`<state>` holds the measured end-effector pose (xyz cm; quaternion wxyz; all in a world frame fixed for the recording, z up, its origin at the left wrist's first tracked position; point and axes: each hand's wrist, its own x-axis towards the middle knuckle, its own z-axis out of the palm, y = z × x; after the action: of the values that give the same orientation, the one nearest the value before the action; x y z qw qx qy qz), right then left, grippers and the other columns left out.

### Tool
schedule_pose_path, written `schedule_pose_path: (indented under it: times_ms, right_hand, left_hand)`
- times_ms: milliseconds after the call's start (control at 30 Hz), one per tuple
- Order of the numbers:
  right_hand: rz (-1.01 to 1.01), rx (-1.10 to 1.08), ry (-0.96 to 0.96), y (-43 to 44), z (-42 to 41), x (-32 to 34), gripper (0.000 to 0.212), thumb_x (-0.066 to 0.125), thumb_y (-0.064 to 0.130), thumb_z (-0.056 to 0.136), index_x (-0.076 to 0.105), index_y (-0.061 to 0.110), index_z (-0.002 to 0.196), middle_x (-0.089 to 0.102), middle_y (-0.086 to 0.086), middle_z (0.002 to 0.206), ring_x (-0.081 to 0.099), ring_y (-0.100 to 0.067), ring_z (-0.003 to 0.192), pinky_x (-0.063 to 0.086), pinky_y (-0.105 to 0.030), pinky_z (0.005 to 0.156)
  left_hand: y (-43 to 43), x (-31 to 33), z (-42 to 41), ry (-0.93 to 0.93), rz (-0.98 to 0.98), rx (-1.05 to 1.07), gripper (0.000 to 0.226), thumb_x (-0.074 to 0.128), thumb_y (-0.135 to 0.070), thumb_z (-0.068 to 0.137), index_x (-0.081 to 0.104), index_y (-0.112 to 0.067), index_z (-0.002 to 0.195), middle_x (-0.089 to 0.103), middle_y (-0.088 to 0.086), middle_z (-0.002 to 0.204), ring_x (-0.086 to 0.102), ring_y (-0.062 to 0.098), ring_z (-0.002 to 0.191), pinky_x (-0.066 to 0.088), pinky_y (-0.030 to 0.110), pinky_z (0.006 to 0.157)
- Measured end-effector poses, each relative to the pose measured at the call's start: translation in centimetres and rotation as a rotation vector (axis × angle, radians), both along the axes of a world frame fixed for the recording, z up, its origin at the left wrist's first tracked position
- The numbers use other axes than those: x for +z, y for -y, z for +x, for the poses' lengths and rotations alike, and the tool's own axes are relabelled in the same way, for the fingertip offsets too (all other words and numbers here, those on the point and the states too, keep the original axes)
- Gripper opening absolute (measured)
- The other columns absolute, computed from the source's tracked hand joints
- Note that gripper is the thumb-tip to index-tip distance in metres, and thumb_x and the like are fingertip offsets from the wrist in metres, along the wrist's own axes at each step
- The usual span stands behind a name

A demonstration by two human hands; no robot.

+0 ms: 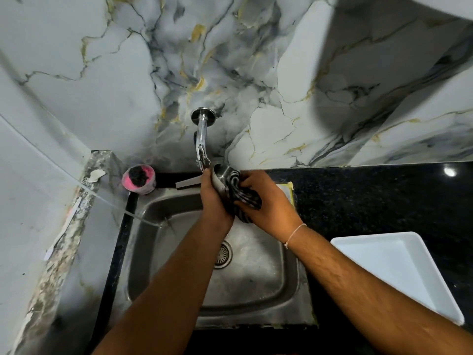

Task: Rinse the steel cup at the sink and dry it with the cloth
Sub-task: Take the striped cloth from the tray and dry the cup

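Note:
Over the back of the steel sink [289, 285], my left hand [213, 201] grips the steel cup [222, 175], which tilts with its mouth away from me. My right hand [266, 201] presses a dark striped cloth [243, 198] against the cup's right side and base. The cloth hangs down between both hands and hides the lower part of the cup. Just above the cup is the chrome tap [201, 139], coming out of the marble wall. No water can be seen running from it.
A pink tub with a dark scrubber [139, 179] stands at the sink's back left corner. A white tray [399, 272] lies on the black counter [384, 198] to the right. A marble ledge [71, 226] borders the left side. The sink drain [224, 254] is below my hands.

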<state>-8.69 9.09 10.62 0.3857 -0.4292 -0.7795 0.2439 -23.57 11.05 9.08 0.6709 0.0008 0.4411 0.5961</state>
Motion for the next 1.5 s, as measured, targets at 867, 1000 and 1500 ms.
schedule_pose_path:
  times_ms: [867,1000,1500]
  right_hand:
    - [-0.504,-0.595,-0.651,-1.4,0.0,1.6,0.02,0.081,0.008,0.097,0.071,-0.001,0.112,0.074,-0.01,0.102,0.065,-0.012,0.095,0.054,-0.027,0.09]
    - [-0.617,-0.476,-0.588,-3.9,0.6,2.8,0.026,0.086,0.013,0.093,0.071,0.0,0.111,0.075,-0.007,0.096,0.067,-0.012,0.085,0.055,-0.027,0.08]
    - [-0.665,-0.647,-0.577,-1.1,-0.8,0.1,0.043,0.072,-0.002,0.092,0.051,0.017,0.125,0.073,-0.014,0.114,0.067,-0.025,0.085,0.057,-0.034,0.074]
  left_hand:
    - [-0.6,2.2,-3.6,-0.519,0.053,-0.299,0.034,0.064,-0.055,0.093,0.087,-0.031,0.099,0.085,0.004,0.101,0.083,0.026,0.086,0.068,0.057,0.08]
    - [-0.6,2.8,-3.8,-0.699,0.021,-0.292,0.028,0.055,-0.048,0.099,0.078,-0.042,0.084,0.077,0.009,0.089,0.071,0.02,0.052,0.058,0.035,0.047]
    - [1.5,0.2,2.8,-0.956,0.103,0.029,0.012,0.047,-0.029,0.111,0.057,-0.026,0.117,0.065,-0.006,0.094,0.067,0.0,0.083,0.052,0.037,0.073]
